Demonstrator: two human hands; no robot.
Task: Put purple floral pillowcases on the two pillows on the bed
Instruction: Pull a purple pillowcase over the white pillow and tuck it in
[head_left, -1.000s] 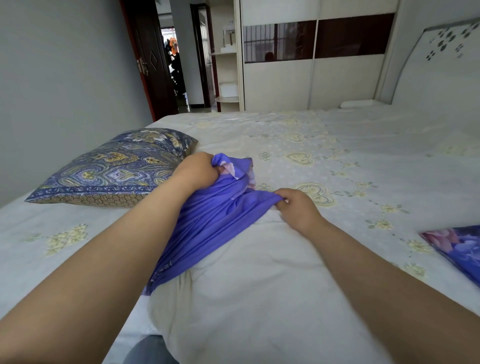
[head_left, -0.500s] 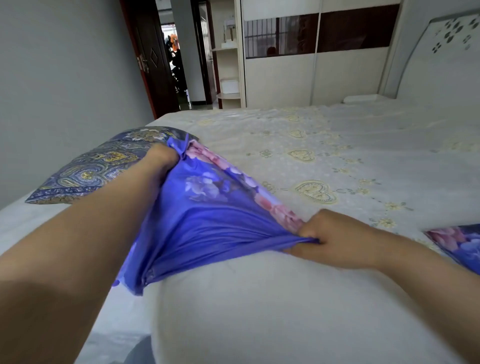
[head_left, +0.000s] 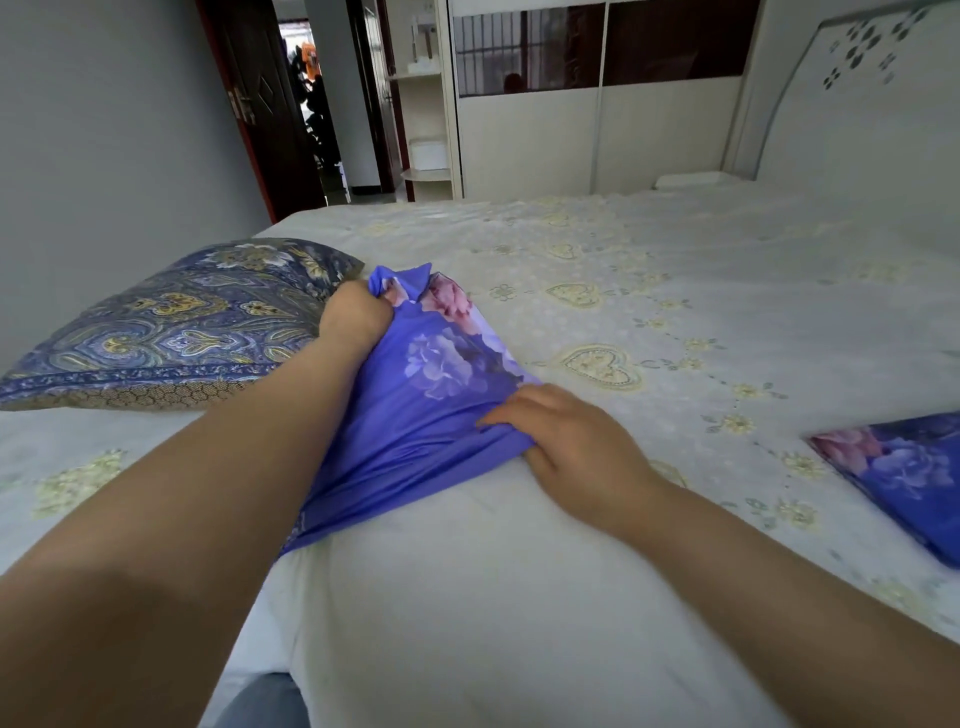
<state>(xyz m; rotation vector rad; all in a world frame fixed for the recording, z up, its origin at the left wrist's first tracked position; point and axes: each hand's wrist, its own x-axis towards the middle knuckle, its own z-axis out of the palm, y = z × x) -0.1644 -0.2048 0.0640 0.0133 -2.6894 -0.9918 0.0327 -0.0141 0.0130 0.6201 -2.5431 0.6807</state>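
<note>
Head view: two bare arms reach forward over a bed (head_left: 675, 270) with a pale embroidered cover.
Pillowcase: the purple floral fabric pillowcase (head_left: 431, 395) is bunched over the far end of a plain white pillow (head_left: 467, 597), between the hands.
Left hand (head_left: 353, 317): fist closed on the pillowcase's far corner.
Right hand (head_left: 566, 441): fingers pinch the pillowcase's near edge against the pillow.
Second pillowcase (head_left: 904, 473): lies flat on the bed to the right, cut off by the frame edge.
Patterned blue paisley pillow (head_left: 171, 327): just beyond the left hand.
Hidden: pillow's far end under the fabric.
</note>
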